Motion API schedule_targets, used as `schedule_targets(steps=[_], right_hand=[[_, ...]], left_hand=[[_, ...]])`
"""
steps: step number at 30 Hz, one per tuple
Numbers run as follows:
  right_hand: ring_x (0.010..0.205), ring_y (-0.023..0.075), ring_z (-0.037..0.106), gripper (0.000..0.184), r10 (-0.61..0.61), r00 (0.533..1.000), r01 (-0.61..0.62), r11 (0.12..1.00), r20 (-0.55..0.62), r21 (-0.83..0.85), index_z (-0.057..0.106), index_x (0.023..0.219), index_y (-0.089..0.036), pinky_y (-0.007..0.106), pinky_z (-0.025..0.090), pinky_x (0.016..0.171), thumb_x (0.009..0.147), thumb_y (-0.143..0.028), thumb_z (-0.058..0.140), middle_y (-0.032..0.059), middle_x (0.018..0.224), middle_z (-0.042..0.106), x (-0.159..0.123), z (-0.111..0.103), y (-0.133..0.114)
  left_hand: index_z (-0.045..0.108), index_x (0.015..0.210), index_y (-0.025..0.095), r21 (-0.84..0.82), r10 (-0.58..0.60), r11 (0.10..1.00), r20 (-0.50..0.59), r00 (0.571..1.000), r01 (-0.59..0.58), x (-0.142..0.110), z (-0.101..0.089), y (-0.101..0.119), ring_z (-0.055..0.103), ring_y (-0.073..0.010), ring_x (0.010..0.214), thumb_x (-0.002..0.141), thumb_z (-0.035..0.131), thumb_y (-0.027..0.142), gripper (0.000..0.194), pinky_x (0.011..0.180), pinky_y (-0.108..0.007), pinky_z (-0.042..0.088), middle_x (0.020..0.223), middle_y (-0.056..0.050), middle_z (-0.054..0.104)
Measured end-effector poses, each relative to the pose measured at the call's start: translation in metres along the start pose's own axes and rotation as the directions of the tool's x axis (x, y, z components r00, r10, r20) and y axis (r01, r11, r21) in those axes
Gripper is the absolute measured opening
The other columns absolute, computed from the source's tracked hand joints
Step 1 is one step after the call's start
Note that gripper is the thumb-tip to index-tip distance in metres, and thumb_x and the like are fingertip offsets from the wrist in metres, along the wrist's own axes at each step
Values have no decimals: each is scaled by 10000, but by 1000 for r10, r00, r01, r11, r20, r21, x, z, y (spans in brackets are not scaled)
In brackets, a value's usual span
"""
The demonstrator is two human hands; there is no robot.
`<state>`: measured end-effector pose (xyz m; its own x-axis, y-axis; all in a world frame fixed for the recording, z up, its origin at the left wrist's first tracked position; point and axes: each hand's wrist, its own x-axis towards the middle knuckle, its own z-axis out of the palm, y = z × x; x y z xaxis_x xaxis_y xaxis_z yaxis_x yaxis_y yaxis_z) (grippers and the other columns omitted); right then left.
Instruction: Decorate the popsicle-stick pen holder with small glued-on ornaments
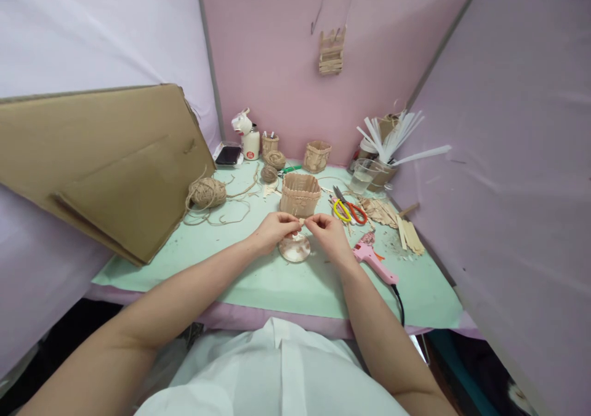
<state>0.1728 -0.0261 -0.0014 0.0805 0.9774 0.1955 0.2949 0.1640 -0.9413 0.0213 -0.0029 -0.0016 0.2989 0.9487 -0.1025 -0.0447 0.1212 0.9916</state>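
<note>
My left hand (276, 231) and my right hand (327, 232) come close together over the middle of the table, fingertips pinched. Between them is a small pale wood-coloured piece (301, 221), too small to make out fully; both hands grip it. Just below lies a round whitish disc (294, 249) with stains and something white on its top edge. Right behind my fingers stands a wooden-stick basket (300, 196) with a braided rim. To the right of my right hand a pink glue gun (373, 262) rests on its side, its black cord running off the front edge.
Scissors (349, 208) with yellow and orange handles lie right of the basket, near wood strips (381, 212). A twine ball (207, 192) and a cardboard sheet (111, 170) are at left. At the back right, a plastic cup (361, 176) stands beside white glue sticks (392, 136).
</note>
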Motion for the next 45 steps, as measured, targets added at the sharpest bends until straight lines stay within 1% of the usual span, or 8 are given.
schedule_targets(steps=[6, 14, 18, 22, 26, 29, 38, 45], right_hand=[[562, 118, 504, 232, 48, 999, -47, 997, -14, 53, 680, 708, -171, 228, 392, 536, 727, -367, 557, 9, 639, 627, 1, -1, -3], [600, 134, 539, 202, 30, 1000, -30, 998, 3, 53, 671, 696, -163, 243, 413, 571, 693, -352, 599, 13, 641, 640, 1, 1, 0], [593, 127, 528, 169, 26, 1000, -27, 998, 7, 51, 652, 663, -165, 239, 410, 573, 678, -327, 604, 9, 646, 634, 1, 1, 0], [557, 112, 493, 168, 77, 997, -78, 995, 18, 68, 649, 665, -166, 235, 393, 559, 682, -323, 590, -5, 624, 612, 1, -1, -1], [575, 117, 499, 180, 112, 993, -114, 990, 26, 78, 651, 666, -164, 235, 392, 557, 678, -332, 587, -2, 632, 609, 1, -2, -1], [559, 112, 479, 177, 139, 990, -141, 987, 27, 76, 646, 657, -165, 233, 383, 545, 668, -335, 598, -10, 613, 593, 1, -1, -1], [499, 92, 442, 211, 177, 980, -190, 966, 92, 175, 659, 699, -146, 224, 342, 500, 654, -352, 639, -23, 558, 569, 1, 1, 2], [473, 86, 436, 240, 198, 975, -215, 951, 99, 222, 648, 696, -140, 221, 334, 483, 630, -370, 671, -39, 523, 536, 2, 1, 7]], left_hand=[[636, 631, 116, -86, -35, 996, 32, 999, 38, 0, -1, 3, 465, -72, 541, 597, 750, 332, 247, 528, -216, 347, 616, -20, 586], [645, 642, 124, 63, 30, 998, 11, 999, -31, -1, 1, 0, 470, -90, 531, 602, 744, 358, 257, 514, -218, 360, 551, -5, 558], [664, 661, 122, 87, 21, 996, 29, 999, -24, -1, 1, -1, 492, -94, 539, 611, 733, 318, 214, 523, -218, 373, 557, -8, 577], [690, 701, 112, 29, -25, 999, 68, 997, 23, -1, 0, 1, 548, -113, 601, 633, 718, 287, 190, 570, -230, 423, 649, -51, 640], [659, 769, 116, -61, -17, 998, 41, 999, 20, -1, -1, 5, 588, -114, 649, 620, 715, 224, 193, 629, -241, 457, 750, -57, 665], [620, 828, 133, -43, -6, 999, 18, 1000, 6, -3, -1, 8, 591, -115, 620, 601, 733, 215, 266, 605, -242, 453, 702, -29, 653], [593, 757, 137, 14, 46, 999, 13, 999, -46, -1, 0, 5, 528, -90, 538, 604, 715, 247, 225, 551, -230, 417, 608, 10, 597], [616, 742, 130, -10, 36, 999, 3, 999, -36, 0, 1, 4, 538, -92, 573, 584, 727, 241, 223, 595, -238, 430, 631, 6, 613]])
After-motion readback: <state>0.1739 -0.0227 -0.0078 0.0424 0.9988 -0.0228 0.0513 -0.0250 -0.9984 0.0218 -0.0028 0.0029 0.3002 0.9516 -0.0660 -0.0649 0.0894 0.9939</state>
